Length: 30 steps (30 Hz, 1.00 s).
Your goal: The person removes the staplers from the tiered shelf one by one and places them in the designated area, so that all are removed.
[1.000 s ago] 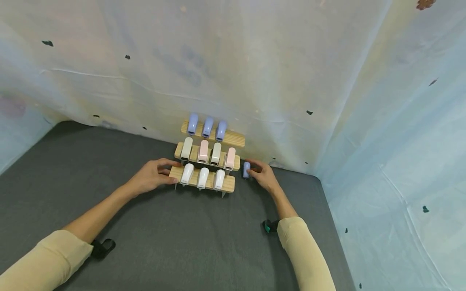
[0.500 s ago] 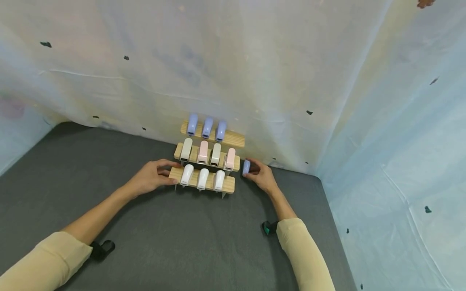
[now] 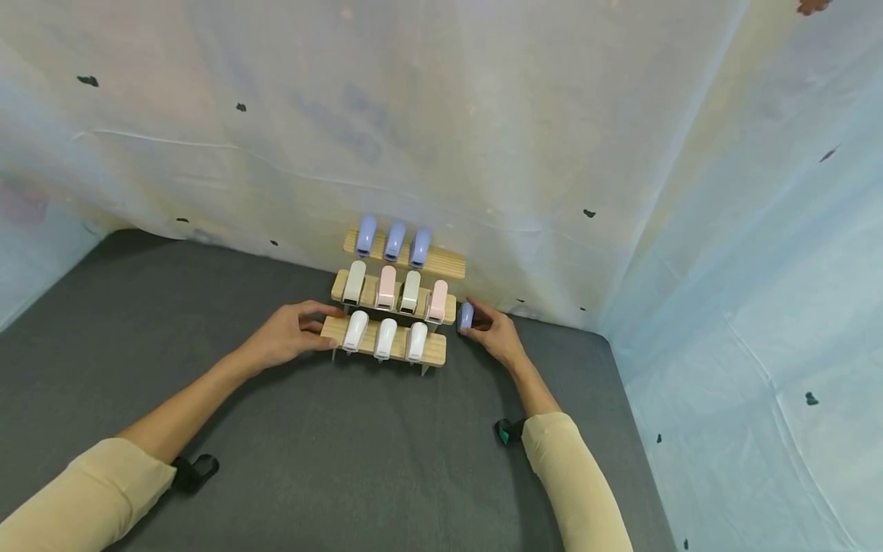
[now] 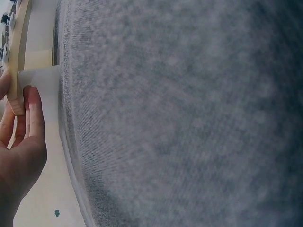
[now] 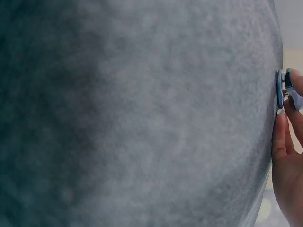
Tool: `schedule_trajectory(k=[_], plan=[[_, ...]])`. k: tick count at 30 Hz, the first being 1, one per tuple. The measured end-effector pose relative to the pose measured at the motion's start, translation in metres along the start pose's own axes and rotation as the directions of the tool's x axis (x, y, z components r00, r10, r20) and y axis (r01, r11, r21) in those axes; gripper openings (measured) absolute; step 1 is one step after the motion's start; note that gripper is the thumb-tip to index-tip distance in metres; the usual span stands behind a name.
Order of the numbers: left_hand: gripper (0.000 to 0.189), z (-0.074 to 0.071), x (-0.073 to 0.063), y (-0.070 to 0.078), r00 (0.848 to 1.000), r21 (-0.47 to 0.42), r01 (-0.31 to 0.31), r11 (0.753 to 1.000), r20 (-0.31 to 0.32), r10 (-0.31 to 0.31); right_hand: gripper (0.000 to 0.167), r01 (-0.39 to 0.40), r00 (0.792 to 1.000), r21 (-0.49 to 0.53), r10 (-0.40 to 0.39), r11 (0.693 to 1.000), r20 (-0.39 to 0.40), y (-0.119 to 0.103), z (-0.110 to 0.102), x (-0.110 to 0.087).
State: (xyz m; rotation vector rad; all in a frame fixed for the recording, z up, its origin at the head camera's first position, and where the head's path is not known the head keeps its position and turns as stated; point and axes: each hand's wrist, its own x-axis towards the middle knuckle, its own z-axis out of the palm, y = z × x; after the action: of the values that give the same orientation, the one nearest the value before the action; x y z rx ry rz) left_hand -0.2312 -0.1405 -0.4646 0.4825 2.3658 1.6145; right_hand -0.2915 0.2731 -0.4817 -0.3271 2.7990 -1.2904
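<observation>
A three-tier wooden display stand carries small staplers in rows. Left thumb and fingers of my left hand grip the left end of its lowest board; the left wrist view shows that board's end between them. To the right of the stand, my right hand holds a small blue stapler between thumb and fingers, low beside the middle tier. In the right wrist view only part of this blue stapler shows, its base facing the dark cloth.
The top board holds three blue staplers. Pink and pale grey-green ones alternate on the middle board, and three white ones stand on the lowest. A patterned curtain hangs close behind the dark cloth-covered table.
The right thumb has shifted to the near end of the blue stapler, which has moved slightly away from me and turned a little. The left hand and stand stay put.
</observation>
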Motion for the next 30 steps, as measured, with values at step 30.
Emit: schedule_trajectory(k=[30], plan=[[0.060,-0.001,0.002,0.002,1.000,-0.013,0.008,1.000,0.002,-0.008,0.046,0.246,0.965,0.221,-0.216,0.944,-0.150,-0.089,-0.045,-0.018]])
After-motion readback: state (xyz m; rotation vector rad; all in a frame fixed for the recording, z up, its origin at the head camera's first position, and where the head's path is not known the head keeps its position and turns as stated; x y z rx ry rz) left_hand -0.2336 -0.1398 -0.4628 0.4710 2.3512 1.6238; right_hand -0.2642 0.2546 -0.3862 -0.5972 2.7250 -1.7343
